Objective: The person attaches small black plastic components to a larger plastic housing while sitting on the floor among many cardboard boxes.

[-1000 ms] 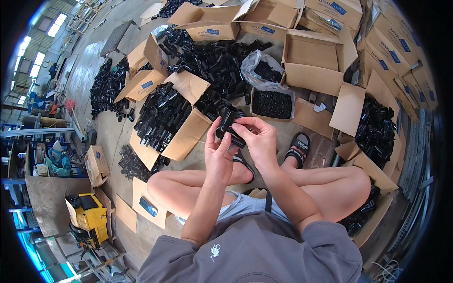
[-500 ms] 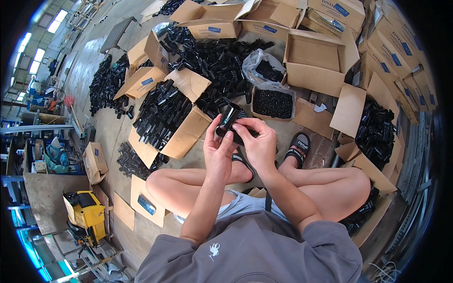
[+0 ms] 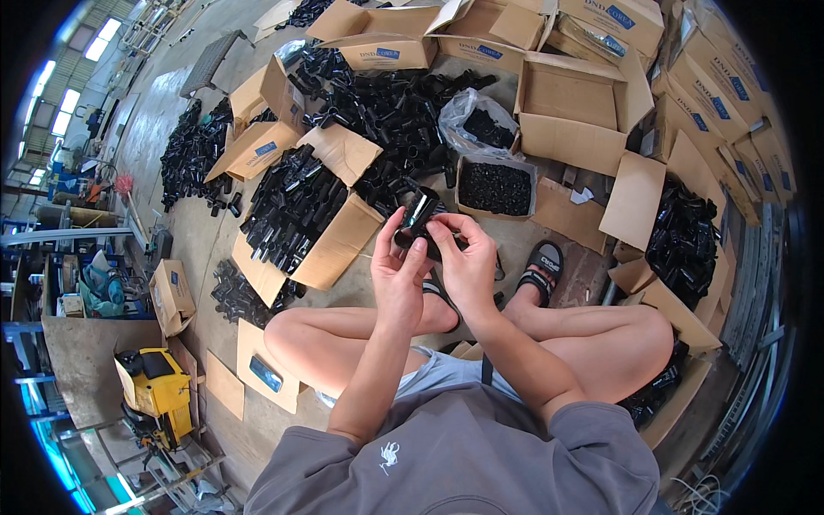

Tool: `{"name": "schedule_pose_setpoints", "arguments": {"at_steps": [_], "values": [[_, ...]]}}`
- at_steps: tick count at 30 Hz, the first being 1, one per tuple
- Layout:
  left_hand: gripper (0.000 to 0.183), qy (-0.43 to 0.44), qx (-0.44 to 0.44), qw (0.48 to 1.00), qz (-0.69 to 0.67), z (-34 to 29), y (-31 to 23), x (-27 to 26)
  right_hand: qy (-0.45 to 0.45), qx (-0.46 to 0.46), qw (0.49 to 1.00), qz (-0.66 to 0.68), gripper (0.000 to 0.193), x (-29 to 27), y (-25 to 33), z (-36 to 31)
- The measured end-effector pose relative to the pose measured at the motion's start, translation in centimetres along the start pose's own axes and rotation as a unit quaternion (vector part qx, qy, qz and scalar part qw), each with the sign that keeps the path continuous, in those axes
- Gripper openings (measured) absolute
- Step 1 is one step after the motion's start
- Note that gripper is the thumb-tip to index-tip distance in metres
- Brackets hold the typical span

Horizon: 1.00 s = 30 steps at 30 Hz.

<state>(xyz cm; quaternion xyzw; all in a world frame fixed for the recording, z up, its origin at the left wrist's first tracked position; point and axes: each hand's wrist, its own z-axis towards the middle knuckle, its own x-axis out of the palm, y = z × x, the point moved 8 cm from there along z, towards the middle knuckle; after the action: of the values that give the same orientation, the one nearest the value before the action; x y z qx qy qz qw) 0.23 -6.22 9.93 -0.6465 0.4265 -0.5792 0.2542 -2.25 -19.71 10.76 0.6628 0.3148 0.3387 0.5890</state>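
Above my crossed legs I hold a glossy black tube-like part (image 3: 421, 209) in both hands. My left hand (image 3: 398, 273) is closed round its left side and lower end, the thumb pressed against it. My right hand (image 3: 464, 259) grips its right side, with thumb and fingertips drawn together on it. The fingers cover part of the piece, so its lower end cannot be made out. Just left of my hands stands an open carton (image 3: 338, 245) filled with similar black parts (image 3: 292, 202). Beyond my hands is a box of small black pieces (image 3: 495, 188).
A large heap of black parts (image 3: 378, 112) spreads on the floor ahead, beside a clear plastic bag (image 3: 463, 116). Open cartons (image 3: 571, 142) stand at the back. To the right is another filled carton (image 3: 633, 196); a phone (image 3: 265, 372) lies on cardboard at the left.
My right hand has shifted slightly left and down along the black part, its fingers bunched closer. My left hand keeps about the same hold.
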Motion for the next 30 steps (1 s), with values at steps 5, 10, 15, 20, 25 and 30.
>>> {"name": "schedule_pose_setpoints", "arguments": {"at_steps": [5, 10, 15, 20, 25, 30], "values": [[0.054, -0.010, 0.007, 1.000, -0.015, 0.1, -0.3, 0.1, 0.023, -0.055, 0.998, -0.028, 0.019, -0.1, 1.1, 0.3], [0.054, 0.001, 0.003, 1.000, -0.015, 0.2, -0.1, 0.0, 0.014, -0.137, 0.982, -0.132, 0.017, 0.1, 2.6, 0.2], [0.054, -0.005, 0.009, 1.000, -0.026, 0.2, 0.0, 0.1, 0.009, -0.155, 0.986, -0.059, 0.018, 0.3, 2.6, -0.1], [0.054, 0.007, 0.003, 1.000, -0.019, 0.3, 0.5, -0.5, 0.015, -0.168, 0.979, -0.117, 0.019, 0.4, 2.3, 0.3], [0.054, 0.021, -0.004, 1.000, -0.018, 0.5, 0.8, -0.9, 0.047, -0.165, 0.982, -0.085, 0.021, 0.9, 2.0, 0.4], [0.053, 0.009, -0.008, 1.000, -0.009, 0.5, 1.1, -1.4, 0.030, -0.161, 0.975, -0.148, 0.022, 0.7, 1.4, 0.6]]}}
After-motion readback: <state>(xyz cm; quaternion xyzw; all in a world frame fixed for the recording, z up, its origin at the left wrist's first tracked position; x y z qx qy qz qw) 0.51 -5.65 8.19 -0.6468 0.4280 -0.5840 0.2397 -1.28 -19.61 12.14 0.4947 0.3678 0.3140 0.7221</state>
